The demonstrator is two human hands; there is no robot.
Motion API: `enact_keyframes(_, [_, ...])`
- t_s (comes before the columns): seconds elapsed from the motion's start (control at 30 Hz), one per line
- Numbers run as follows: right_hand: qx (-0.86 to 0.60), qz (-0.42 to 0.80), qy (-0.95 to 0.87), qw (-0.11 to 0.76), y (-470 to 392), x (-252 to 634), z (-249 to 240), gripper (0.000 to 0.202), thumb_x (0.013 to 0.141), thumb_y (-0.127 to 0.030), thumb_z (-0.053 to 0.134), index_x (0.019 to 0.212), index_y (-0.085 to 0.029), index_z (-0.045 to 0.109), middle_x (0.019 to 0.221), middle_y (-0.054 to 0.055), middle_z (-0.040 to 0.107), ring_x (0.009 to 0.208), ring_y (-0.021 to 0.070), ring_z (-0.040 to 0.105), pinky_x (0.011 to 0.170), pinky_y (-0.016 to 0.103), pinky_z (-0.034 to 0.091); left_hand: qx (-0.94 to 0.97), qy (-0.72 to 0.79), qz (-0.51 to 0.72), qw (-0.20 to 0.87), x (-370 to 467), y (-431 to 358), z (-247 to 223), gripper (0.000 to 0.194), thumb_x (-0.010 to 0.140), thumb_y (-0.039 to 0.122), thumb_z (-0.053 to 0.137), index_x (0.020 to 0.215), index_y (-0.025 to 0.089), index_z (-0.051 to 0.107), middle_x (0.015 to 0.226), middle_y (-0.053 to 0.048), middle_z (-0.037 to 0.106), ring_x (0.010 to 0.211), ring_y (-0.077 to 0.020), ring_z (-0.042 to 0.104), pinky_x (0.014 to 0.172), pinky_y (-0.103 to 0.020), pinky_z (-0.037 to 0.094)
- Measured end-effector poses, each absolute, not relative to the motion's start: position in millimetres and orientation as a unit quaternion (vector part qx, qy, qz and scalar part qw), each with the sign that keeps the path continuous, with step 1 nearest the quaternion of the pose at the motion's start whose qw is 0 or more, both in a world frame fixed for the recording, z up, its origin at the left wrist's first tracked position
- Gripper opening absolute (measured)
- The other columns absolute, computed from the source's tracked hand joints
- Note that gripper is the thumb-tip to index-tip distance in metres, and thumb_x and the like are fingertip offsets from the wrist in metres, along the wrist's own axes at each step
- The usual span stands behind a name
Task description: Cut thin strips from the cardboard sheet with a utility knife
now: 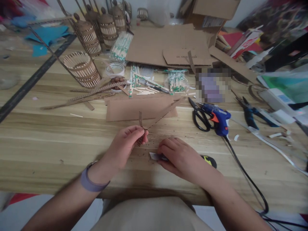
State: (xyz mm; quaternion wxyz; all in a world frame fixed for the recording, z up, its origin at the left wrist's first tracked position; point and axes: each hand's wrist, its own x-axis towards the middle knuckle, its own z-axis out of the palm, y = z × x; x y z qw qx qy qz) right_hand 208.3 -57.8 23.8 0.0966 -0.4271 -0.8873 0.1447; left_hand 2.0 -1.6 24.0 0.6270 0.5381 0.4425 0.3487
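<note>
My left hand [128, 141] pinches a thin corrugated cardboard strip [161, 116] between thumb and fingers. One end of the strip stretches up and to the right over a flat brown cardboard piece [134, 109]; a short end sticks up beside the thumb. My right hand [176, 155] is closed around a utility knife [209, 161], resting low over the wooden table, right of my left hand. The knife's blade points left, and its black and yellow end shows behind the hand. Small dark crumbs lie between the hands.
Black scissors [202, 119] and a blue glue gun [220, 118] with a black cord lie at the right, near pliers [251, 112]. Loose strips [91, 96], an open stick basket [83, 70], bagged sticks [177, 80] and cardboard sheets [168, 41] lie farther back.
</note>
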Motion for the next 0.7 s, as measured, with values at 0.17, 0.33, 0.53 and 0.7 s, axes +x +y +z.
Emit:
enact_keyframes(0.17, [-0.492, 0.069, -0.861, 0.107, -57.2, 216.2, 23.3, 0.018, 0.101, -0.025, 0.048, 0.096, -0.018, 0.063, 0.081, 0.005, 0.073, 0.073, 0.0188, 0.069, 0.062, 0.029, 0.048, 0.445, 0.472, 0.354, 0.674, 3.2, -3.0, 25.0, 0.026, 0.078, 0.039, 0.063, 0.063, 0.018, 0.059, 0.068, 0.001, 0.062, 0.067, -0.0121, 0.055, 0.065, -0.024, 0.046])
enact_keyframes(0.33, [-0.512, 0.074, -0.842, 0.155, -60.9, 216.4, 29.8, 0.027, 0.103, -0.027, 0.045, 0.126, -0.014, 0.053, 0.089, 0.007, 0.077, 0.069, 0.0193, 0.073, 0.055, 0.028, 0.050, 0.455, 0.478, 0.323, 0.679, 3.2, -4.4, 25.2, 0.025, 0.077, 0.040, 0.066, 0.065, 0.019, 0.061, 0.066, 0.002, 0.062, 0.065, -0.0122, 0.053, 0.063, -0.024, 0.042])
enact_keyframes(0.53, [-0.485, 0.044, -0.849, 0.205, -65.3, 204.7, 30.6, 0.038, 0.106, -0.024, 0.036, 0.140, -0.009, 0.042, 0.091, 0.011, 0.078, 0.070, 0.0201, 0.074, 0.054, 0.028, 0.051, 0.526, 0.481, 0.261, 0.651, 4.9, -6.3, 32.7, 0.029, 0.079, 0.041, 0.061, 0.061, 0.019, 0.058, 0.059, 0.004, 0.055, 0.059, -0.0112, 0.047, 0.057, -0.024, 0.037])
enact_keyframes(0.7, [-0.485, 0.048, -0.846, 0.216, -65.7, 200.6, 32.0, 0.032, 0.106, -0.027, 0.035, 0.132, -0.012, 0.048, 0.090, 0.009, 0.078, 0.066, 0.0176, 0.073, 0.052, 0.026, 0.049, 0.542, 0.471, 0.236, 0.655, 5.8, -8.8, 33.6, 0.028, 0.078, 0.043, 0.060, 0.064, 0.019, 0.058, 0.060, 0.004, 0.054, 0.058, -0.0112, 0.044, 0.054, -0.024, 0.034])
